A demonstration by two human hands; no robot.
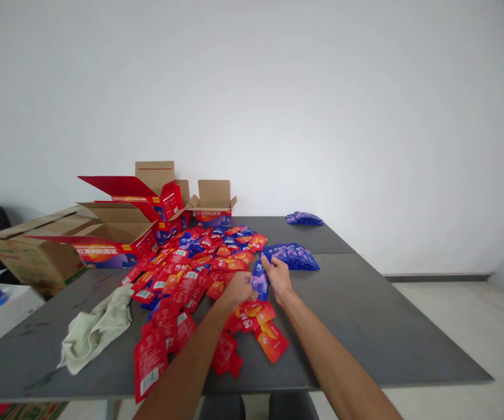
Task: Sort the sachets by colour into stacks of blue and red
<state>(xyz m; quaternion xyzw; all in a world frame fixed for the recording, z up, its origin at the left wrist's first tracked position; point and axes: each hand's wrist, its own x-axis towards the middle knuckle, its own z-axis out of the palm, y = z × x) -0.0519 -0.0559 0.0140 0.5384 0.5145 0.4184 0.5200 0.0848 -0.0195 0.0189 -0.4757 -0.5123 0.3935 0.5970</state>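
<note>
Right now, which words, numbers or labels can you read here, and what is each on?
"40": front of the small open box at the back.
"红黑枸杞原浆", best reading: same front.
"纯", second character unclear: held blue pouch.
Too small or blurred: print on red pouches, fanned blue pouches, open red box, brown carton.
</note>
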